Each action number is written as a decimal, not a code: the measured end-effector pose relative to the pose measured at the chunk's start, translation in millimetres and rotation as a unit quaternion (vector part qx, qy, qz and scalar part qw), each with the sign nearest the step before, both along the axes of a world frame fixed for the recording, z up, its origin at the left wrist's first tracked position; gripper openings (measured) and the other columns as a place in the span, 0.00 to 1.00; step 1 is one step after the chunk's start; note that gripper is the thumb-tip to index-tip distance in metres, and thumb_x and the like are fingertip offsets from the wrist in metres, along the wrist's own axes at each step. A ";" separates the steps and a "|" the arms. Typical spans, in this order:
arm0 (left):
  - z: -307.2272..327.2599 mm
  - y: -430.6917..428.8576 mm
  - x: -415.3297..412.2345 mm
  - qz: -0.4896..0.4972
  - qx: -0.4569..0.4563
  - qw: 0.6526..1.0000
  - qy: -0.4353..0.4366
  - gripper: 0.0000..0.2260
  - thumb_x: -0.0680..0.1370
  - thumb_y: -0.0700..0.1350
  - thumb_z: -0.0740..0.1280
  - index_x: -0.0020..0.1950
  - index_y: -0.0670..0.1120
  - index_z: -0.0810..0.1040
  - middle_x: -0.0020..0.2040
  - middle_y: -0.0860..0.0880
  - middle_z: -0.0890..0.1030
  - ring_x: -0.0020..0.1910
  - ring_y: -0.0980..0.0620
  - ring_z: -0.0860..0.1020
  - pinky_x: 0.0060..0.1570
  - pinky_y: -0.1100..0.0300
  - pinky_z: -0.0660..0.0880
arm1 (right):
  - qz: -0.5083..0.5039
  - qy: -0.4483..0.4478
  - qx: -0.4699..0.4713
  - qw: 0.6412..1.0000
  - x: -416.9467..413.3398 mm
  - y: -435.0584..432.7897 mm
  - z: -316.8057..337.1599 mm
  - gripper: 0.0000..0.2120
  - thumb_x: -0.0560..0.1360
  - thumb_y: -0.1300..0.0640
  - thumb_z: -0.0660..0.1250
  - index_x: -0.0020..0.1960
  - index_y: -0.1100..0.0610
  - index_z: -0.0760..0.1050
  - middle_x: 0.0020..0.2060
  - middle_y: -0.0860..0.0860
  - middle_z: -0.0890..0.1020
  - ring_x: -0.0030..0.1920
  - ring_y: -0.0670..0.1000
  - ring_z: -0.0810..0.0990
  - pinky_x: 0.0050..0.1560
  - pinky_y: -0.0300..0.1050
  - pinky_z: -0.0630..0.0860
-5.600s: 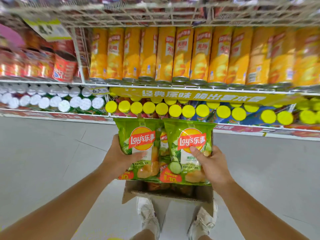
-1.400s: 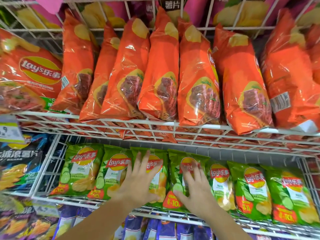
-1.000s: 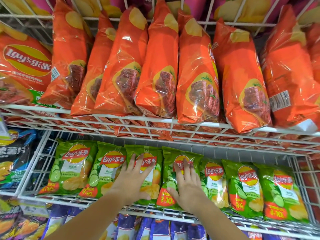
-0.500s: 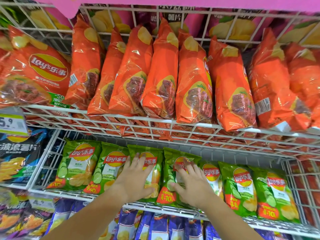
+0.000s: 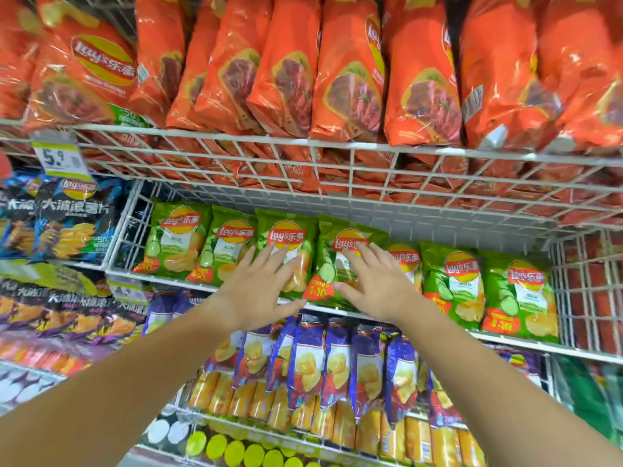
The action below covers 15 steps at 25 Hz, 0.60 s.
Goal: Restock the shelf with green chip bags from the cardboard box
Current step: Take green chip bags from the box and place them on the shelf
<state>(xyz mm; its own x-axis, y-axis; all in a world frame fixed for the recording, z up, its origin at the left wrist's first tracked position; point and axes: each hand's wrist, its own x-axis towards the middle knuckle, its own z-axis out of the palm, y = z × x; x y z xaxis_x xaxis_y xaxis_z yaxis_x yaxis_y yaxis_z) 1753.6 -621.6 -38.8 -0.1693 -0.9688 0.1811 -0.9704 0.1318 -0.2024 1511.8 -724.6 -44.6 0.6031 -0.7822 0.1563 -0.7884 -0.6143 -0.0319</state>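
Hands flat, fingers spread, gripping nothing: left hand [image 5: 256, 291] presses one glossy green chip bag [image 5: 286, 254], right hand [image 5: 371, 284] its neighbour [image 5: 337, 261], both standing in the white wire shelf basket [image 5: 337, 311]. Pushed unevenly, either bag could topple forward over the basket's low front rail.

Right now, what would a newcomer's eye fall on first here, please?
Two bare hands, left hand and right hand, lie flat on the green chip bags in the middle wire shelf. Above hangs a dense row of orange chip bags.
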 end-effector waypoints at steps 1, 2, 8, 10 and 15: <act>-0.3 8.4 -3.0 0.004 0.004 1.000 0.002 0.39 0.77 0.72 0.47 0.81 0.50 0.51 0.81 0.43 0.53 0.80 0.41 0.48 0.77 0.39 0.48 | 0.004 0.003 0.002 1.000 -0.7 4.1 -2.7 0.44 0.74 0.26 0.43 0.82 0.50 0.52 0.82 0.56 0.53 0.82 0.60 0.48 0.79 0.59 0.48; -1.6 16.4 -5.6 0.013 0.011 1.000 0.003 0.39 0.77 0.72 0.47 0.81 0.50 0.51 0.82 0.43 0.53 0.80 0.41 0.48 0.77 0.39 0.48 | 0.009 0.008 0.005 1.000 -0.9 8.3 -6.3 0.45 0.73 0.25 0.41 0.82 0.50 0.52 0.82 0.56 0.52 0.82 0.60 0.48 0.79 0.59 0.48; -12.3 53.2 -8.7 0.047 0.005 0.999 0.022 0.39 0.76 0.72 0.47 0.81 0.50 0.52 0.81 0.43 0.54 0.80 0.41 0.49 0.77 0.39 0.49 | 0.006 0.002 0.007 1.000 -0.5 47.6 -17.3 0.47 0.72 0.25 0.39 0.82 0.51 0.52 0.82 0.56 0.54 0.81 0.61 0.50 0.80 0.59 0.50; -18.7 63.9 -4.9 0.037 -0.004 0.999 0.026 0.39 0.76 0.71 0.47 0.81 0.49 0.53 0.81 0.42 0.56 0.80 0.40 0.50 0.76 0.38 0.50 | -0.009 -0.003 0.011 1.000 -4.6 71.8 -22.7 0.48 0.70 0.26 0.37 0.82 0.51 0.53 0.82 0.56 0.55 0.81 0.61 0.51 0.80 0.59 0.50; -40.7 100.3 10.9 0.005 0.024 0.999 0.044 0.44 0.72 0.73 0.40 0.81 0.48 0.52 0.81 0.43 0.55 0.80 0.41 0.50 0.76 0.40 0.51 | -0.072 0.005 0.023 0.997 -0.4 136.0 -39.8 0.49 0.69 0.26 0.35 0.82 0.53 0.53 0.82 0.57 0.55 0.81 0.60 0.51 0.79 0.58 0.49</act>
